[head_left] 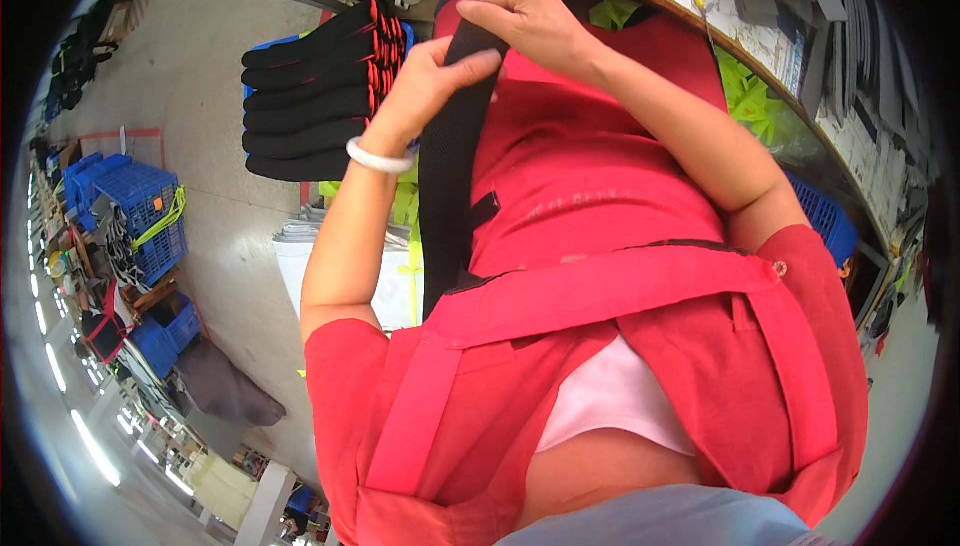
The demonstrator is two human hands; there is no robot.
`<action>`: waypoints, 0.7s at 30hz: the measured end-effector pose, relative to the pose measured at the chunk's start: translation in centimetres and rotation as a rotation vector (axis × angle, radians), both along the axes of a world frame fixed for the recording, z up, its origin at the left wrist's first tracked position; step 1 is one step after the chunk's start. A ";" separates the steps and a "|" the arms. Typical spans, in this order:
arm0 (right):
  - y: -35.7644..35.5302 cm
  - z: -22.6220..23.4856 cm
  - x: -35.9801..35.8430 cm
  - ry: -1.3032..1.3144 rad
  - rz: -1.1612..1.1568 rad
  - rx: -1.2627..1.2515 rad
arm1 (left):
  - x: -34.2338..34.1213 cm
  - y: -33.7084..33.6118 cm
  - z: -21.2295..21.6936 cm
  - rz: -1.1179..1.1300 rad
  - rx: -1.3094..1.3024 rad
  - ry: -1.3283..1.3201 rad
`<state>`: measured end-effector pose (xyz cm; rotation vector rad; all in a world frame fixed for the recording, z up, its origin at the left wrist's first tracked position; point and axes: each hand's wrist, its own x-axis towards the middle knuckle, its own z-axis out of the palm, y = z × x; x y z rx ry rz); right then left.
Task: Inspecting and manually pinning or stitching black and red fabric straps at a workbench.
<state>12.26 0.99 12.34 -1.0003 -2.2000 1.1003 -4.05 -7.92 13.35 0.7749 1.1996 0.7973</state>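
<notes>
A long black fabric strip [447, 181] with a fine textured surface hangs down beside my red apron [600, 166]. My left hand [437, 81], with a white bangle at the wrist, is closed on the strip near its upper part, the thumb lying across it. At the top of the strip my right hand [535, 28] pinches the fabric between thumb and fingers. The two hands are close together, the right one slightly higher. Some of the fingertips are hidden behind the cloth.
Left of my hands, piled black fabric pieces [310, 106] with red edges rest on a blue crate. Below them is a stack of white sheets [345, 261]. A worn workbench [745, 41] runs along the upper right, with grey pieces [850, 66] hanging there. Blue crates [140, 211] stand far left.
</notes>
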 end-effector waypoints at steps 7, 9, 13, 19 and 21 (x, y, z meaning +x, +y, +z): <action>-0.8 1.4 2.3 0.201 0.006 -0.213 | 0.3 0.1 0.1 0.058 0.107 -0.007; -2.1 1.5 1.9 0.179 -0.025 -0.086 | 0.9 0.2 0.1 0.058 0.169 -0.004; -1.9 1.1 2.1 0.231 0.022 -0.399 | 0.4 0.7 0.4 -0.004 0.057 -0.039; -2.1 1.6 2.7 0.235 0.007 -0.396 | 1.2 0.6 0.1 0.030 0.087 0.026; -2.6 0.9 2.6 0.206 -0.046 -0.028 | 2.1 0.9 -0.2 0.037 0.287 0.033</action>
